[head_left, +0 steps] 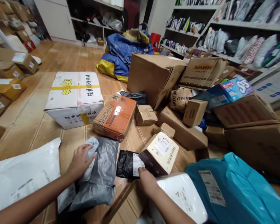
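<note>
Both palms hidden — left hand (80, 161) on grey bag (100, 174), right hand (146, 183) fingers unseen.

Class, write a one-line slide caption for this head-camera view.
Left hand on grey plastic mailer bag; right hand touching cream cardboard box.

A glossy grey plastic mailer bag (100, 174) lies beside a black plastic parcel with a white label (128, 164) on the tan wooden plank floor (32, 124). Behind the grey bag sit an orange cardboard box lettered in black (115, 116) and a white carton banded with yellow tape (74, 98); right of it, a teal plastic bag (242, 193).
</note>
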The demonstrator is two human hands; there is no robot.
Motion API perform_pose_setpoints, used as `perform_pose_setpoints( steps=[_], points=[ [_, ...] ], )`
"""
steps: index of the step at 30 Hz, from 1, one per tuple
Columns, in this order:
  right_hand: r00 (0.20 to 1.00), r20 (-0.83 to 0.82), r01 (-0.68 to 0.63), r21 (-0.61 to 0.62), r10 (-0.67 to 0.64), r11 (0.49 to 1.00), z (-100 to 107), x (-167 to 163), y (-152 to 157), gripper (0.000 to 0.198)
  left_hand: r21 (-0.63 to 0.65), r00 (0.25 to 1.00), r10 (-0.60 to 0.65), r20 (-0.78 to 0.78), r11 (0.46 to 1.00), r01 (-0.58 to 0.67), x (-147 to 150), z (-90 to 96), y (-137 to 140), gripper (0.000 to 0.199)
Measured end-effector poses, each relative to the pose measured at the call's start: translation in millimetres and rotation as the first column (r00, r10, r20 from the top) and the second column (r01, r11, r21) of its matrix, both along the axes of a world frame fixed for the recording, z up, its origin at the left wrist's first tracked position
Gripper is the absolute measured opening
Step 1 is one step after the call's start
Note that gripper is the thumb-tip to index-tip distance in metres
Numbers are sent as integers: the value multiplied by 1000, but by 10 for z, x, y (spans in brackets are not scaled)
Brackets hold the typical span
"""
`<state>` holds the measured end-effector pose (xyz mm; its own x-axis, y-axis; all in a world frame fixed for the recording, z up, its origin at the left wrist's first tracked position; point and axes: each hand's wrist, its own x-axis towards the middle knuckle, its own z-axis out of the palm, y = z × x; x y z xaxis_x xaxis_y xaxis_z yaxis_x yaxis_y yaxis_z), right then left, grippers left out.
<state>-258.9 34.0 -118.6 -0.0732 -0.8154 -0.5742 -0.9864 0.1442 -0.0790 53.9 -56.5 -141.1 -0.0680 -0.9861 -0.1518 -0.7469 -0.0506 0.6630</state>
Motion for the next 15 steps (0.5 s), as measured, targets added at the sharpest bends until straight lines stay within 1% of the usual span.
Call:
perform_pose_setpoints(
  steps=[2,4,5,7,9,10,11,13,14,15],
  points=[
    [997,-69,45,11,-44,999,-276,183,-86,48,86,991,132,-9,988,-131,203,-206,-164,58],
    [992,-105,66,-16,-67,998,-473,210,-180,53,172,975,212,58,960,-219,366,-372,-221,64],
    [993,-100,60,-28,-63,998,-534,189,-217,54,202,963,246,108,943,-263,421,-429,-228,70],
    [998,-56,40,-41,-42,998,-585,125,-262,52,256,932,306,194,902,-349,478,-494,-238,82],
    [999,2,40,-59,-40,997,-558,54,-279,45,318,889,384,250,835,-450,496,-520,-273,90],
    [998,32,56,-75,-54,996,-520,17,-283,39,347,866,420,270,797,-494,506,-528,-301,96],
    [995,62,84,-101,-78,991,-468,-25,-288,35,373,855,442,272,770,-517,523,-536,-336,105],
    [980,130,170,-173,-149,970,-313,-118,-309,30,441,859,463,217,739,-510,586,-557,-412,118],
    [967,170,222,-211,-188,952,-208,-163,-329,29,473,867,470,166,733,-488,628,-571,-449,117],
    [952,209,274,-245,-226,930,-88,-199,-357,29,503,871,480,101,731,-462,671,-586,-482,110]
  ],
)
